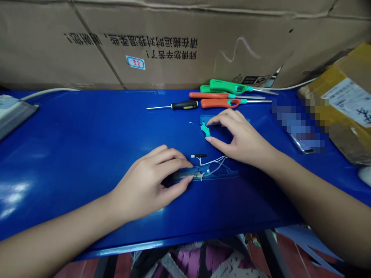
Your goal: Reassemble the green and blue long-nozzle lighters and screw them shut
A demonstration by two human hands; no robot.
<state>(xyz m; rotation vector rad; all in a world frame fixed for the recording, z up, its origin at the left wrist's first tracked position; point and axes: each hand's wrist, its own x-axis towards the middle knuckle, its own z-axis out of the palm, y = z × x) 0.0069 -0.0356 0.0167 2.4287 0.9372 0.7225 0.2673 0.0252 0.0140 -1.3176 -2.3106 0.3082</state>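
Observation:
My left hand [158,175] is closed around the left end of an opened blue lighter casing half [223,175] lying on the table. Inside that shell, a clear fuel tank with a valve end [198,175] shows by the thumb. Thin white wires [214,160] run from the casing to a small black igniter piece [199,155] just above it. My right hand [236,133] pinches a small green trigger [205,129] between thumb and index finger. Partly hidden behind those fingers lies another blue casing half [205,119].
A screwdriver [184,105] and several green and orange long-necked lighters [220,103] lie toward the back. A tiny pin [190,122] rests left of the trigger. Cardboard [162,23] stands behind the blue table [72,154]; a phone [301,131] and yellow-taped box [339,104] are on the right.

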